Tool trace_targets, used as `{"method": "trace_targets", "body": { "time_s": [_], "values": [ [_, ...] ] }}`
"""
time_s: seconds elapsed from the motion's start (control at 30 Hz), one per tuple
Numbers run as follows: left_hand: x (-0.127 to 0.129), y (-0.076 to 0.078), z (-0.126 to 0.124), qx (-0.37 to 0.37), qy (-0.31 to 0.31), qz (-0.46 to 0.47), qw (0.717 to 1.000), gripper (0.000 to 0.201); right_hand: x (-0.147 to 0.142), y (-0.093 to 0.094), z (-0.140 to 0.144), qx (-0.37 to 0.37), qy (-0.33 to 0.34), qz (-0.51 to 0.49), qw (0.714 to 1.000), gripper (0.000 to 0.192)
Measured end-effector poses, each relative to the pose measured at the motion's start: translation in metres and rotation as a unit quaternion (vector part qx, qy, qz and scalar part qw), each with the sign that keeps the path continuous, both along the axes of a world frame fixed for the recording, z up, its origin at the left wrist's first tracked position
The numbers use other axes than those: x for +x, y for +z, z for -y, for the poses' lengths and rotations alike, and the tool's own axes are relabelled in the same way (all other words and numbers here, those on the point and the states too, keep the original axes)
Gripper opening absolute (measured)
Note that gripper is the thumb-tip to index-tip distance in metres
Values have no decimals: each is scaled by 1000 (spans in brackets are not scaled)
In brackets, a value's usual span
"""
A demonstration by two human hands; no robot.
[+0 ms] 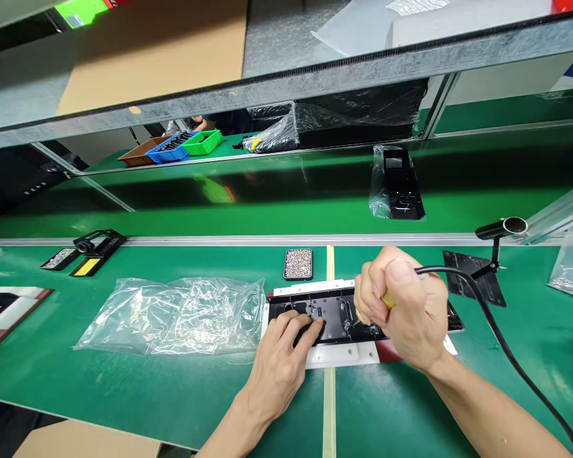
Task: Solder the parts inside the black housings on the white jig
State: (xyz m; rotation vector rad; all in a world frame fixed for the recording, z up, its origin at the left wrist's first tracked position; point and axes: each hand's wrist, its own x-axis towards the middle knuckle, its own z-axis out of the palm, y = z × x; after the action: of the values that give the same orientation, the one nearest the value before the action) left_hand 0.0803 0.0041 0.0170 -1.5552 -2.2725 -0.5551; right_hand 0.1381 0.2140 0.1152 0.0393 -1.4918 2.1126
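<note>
My right hand (401,308) is closed in a fist around the yellow handle of a soldering iron (388,300), which has a black cord (491,324). Its tip points down at a black plastic panel (332,321), partly hidden by the hand. The panel lies in a white fixture (341,354) with a dark red part at its lower edge. On the panel's left portion rests my left hand (286,346), fingers spread and lying on the surface. Behind the fixture is a small black tray (298,264) filled with tiny metal pieces.
A clear plastic bag (172,318) lies left of the fixture. An iron holder (501,229) stands at right on a black plate (475,278). Farther back is a bagged black part (402,186). A grey shelf edge (286,83) crosses above; a person's arm shows beyond coloured bins (172,149).
</note>
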Motion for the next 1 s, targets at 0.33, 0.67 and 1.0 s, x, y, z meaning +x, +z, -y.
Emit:
{"method": "trace_targets", "body": {
  "time_s": [0.33, 0.67, 1.0],
  "values": [
    [0, -10, 11, 36, 28, 1, 999, 51, -5, -16, 6, 31, 12, 20, 999, 48],
    [0, -11, 14, 38, 30, 3, 999, 51, -8, -21, 7, 49, 14, 23, 998, 47],
    [-7, -4, 15, 57, 38, 5, 998, 50, -8, -29, 8, 65, 19, 30, 997, 44]
  ]
}}
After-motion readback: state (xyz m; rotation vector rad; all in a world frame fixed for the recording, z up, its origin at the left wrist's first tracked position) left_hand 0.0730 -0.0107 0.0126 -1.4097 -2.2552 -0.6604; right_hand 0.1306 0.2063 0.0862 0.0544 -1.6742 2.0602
